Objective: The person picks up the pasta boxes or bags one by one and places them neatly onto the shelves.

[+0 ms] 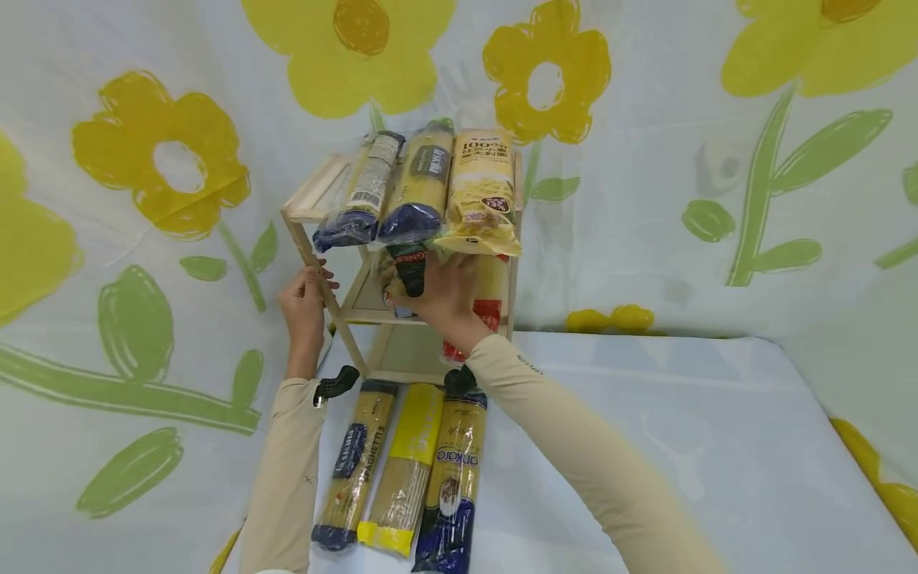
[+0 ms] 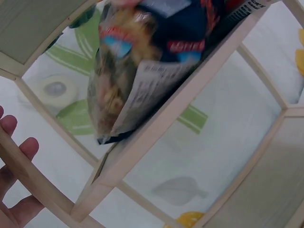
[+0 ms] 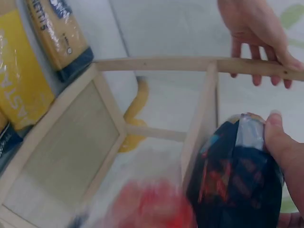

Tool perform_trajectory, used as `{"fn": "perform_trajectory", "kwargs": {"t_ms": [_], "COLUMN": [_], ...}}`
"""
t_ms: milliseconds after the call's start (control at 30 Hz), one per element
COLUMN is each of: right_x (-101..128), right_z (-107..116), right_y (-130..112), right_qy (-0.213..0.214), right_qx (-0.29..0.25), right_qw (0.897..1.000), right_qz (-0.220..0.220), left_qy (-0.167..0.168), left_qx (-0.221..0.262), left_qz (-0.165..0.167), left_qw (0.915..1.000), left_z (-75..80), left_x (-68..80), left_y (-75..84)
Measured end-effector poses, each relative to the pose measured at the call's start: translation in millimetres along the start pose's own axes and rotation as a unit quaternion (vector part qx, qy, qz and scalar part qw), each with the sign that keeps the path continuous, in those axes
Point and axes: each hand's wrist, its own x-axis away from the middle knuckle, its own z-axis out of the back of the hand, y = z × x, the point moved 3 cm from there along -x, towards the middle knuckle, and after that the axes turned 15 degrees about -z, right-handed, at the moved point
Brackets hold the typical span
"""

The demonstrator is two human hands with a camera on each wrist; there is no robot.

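At centre, a bag [image 1: 410,269] in the wooden rack [image 1: 374,317] is gripped by the right hand [image 1: 450,296], a post [image 1: 349,343] by the curled left hand [image 1: 304,291]. The pale surface [image 1: 724,446], lower right, is backed by flowered cloth [image 1: 638,159].

The left arm [image 1: 285,470] reaches forward, sleeved forearm nearly upright, the left hand [image 1: 304,293] holding on, its fingers [image 2: 29,148] bent. The right arm [image 1: 574,438] slants inward from the lower right; the right hand [image 1: 443,296] grips, thumb [image 3: 278,138] spread.
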Motion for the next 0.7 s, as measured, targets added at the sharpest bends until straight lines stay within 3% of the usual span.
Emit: {"fn": "perform_trajectory", "kwargs": {"t_ms": [167,267,400,500,600,700], "right_x": [3,4,8,12,17,19], "right_z": [-12,-17,-16,-9,4,19], "right_y": [-14,-12,-7,-1,10,30], "right_qy": [-0.041,-0.038,-0.025,-0.051,-0.099,-0.159], "right_qx": [-0.027,-0.036,-0.043,-0.046,-0.092,-0.182], "right_qw": [0.999,0.998,0.999,0.997,0.988,0.964], "right_qz": [-0.017,-0.022,0.002,0.039,0.08,0.114], "left_qy": [0.008,0.001,0.004,0.015,0.016,0.002], "left_qx": [0.004,0.005,-0.003,-0.002,-0.008,-0.021], "left_qz": [-0.004,0.003,0.011,0.012,0.005,0.016], "left_qw": [1.0,1.0,0.9999,0.9998,0.9998,0.9997], "left_z": [0.6,-1.8,-0.5,3.2,3.6,0.4], "left_x": [0.9,2.1,4.2,4.7,4.4,4.9], "left_y": [-1.8,-2.5,-1.8,-0.9,-0.4,-3.2]}}
